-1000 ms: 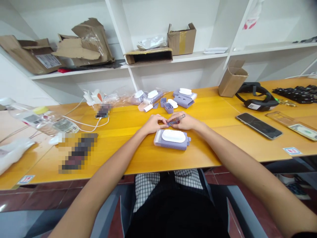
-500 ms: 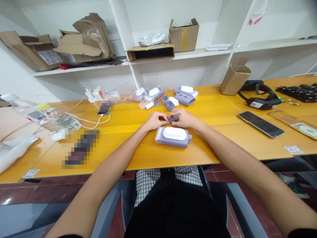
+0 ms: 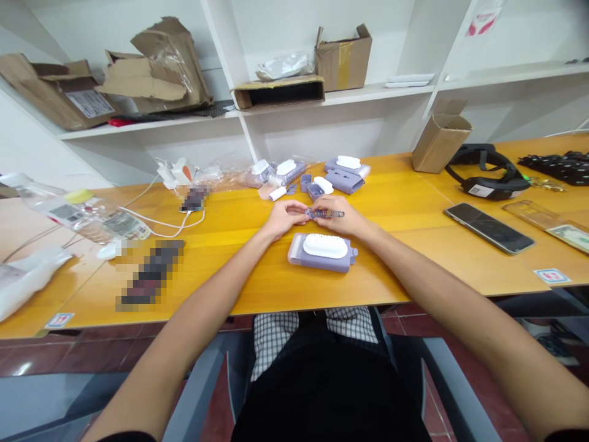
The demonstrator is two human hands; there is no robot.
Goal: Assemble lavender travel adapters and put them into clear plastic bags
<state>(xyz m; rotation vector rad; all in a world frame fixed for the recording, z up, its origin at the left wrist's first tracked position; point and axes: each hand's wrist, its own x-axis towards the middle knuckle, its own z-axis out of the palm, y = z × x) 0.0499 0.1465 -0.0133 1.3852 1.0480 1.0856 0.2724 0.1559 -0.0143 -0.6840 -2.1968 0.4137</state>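
My right hand (image 3: 346,222) pinches a small dark coil spring (image 3: 332,213) that lies almost level, its free end pointing right. At the spring's left end is a small purple piece (image 3: 310,213), and the fingertips of my left hand (image 3: 284,218) close on it. Just in front of both hands, on the table, rests a purple case (image 3: 317,263) with a white oval piece (image 3: 326,245) on top and a tab at its right end. Neither hand touches this case. The fingers partly hide the spring.
Behind my hands lie more purple cases (image 3: 343,180) with white ovals, a small purple cup (image 3: 305,182) and a white cylinder (image 3: 277,194). A phone (image 3: 489,228), a headset (image 3: 492,184) and a carton (image 3: 440,142) stand right; bottles (image 3: 99,215) and cables lie left.
The spring has turned from slanting up to the right to nearly level, and shows more clearly. My hands have shifted slightly; the purple case in front stays put.
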